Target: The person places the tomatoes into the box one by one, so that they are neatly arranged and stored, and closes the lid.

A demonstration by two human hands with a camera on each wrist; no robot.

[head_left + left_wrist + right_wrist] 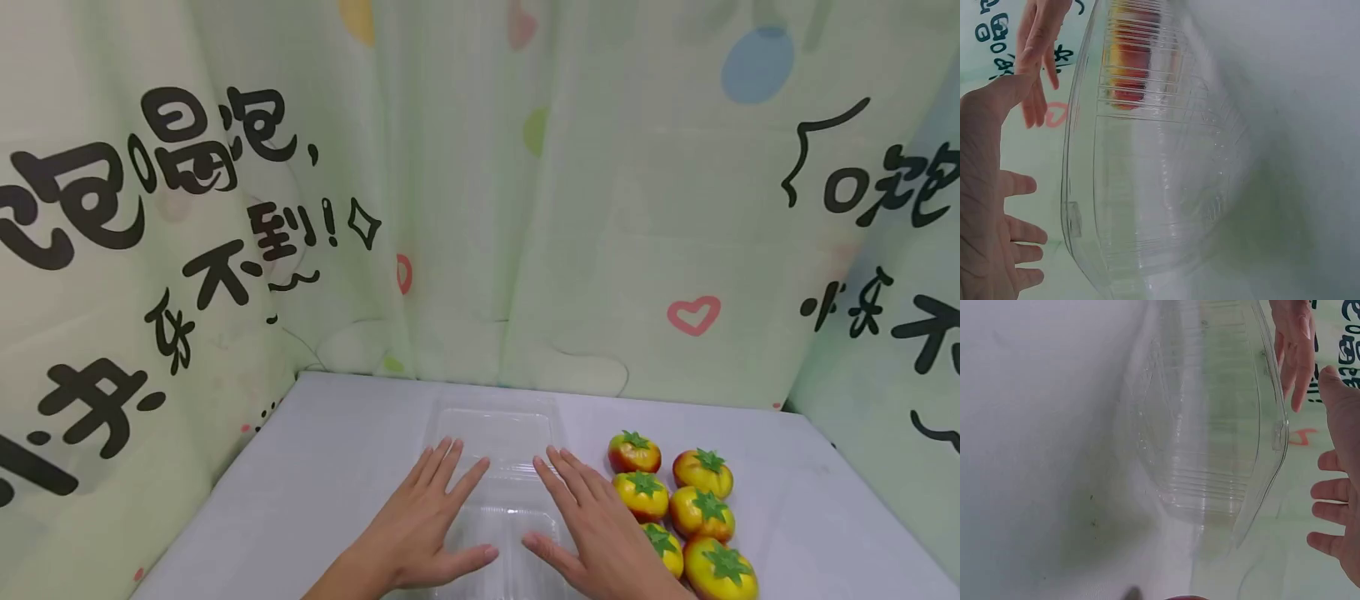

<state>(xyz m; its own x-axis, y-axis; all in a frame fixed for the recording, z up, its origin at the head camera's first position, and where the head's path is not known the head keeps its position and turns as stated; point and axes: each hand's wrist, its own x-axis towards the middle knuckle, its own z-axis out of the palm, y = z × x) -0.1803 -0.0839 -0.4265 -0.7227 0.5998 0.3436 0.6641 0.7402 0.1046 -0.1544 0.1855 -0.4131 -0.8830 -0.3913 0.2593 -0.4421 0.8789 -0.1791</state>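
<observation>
Light clear box, round fruits: a skid or a roll seemed the likeliest trouble

At the left, the left hand held nothing: its fingers were straight and fanned wide, the thumb well out, above the left edge of the clear box. If that palm came down hard there, the thin wall would probably flex or the whole box skid, since nothing visible braced it. In the middle, the lid appeared folded out at the back; a brush of the fingertips might have swung it or dragged the box along. The right hand, also empty, with straight, slightly parted fingers and a wide thumb, was just beside the fruits; a careless sweep of its outer edge could have set them rolling, as they lay loose and close together.

As for materials, a pale green curtain hung in soft folds at the left, printed with black characters. The clear box was glassy, thin plastic with sloping, partly ribbed walls and a lipped rim, set on a matt white tabletop. Right of it lay the fruits, at least six, squat and glossy, yellow shading to red under jagged green leaf caps; whether real or moulded could not be told
</observation>
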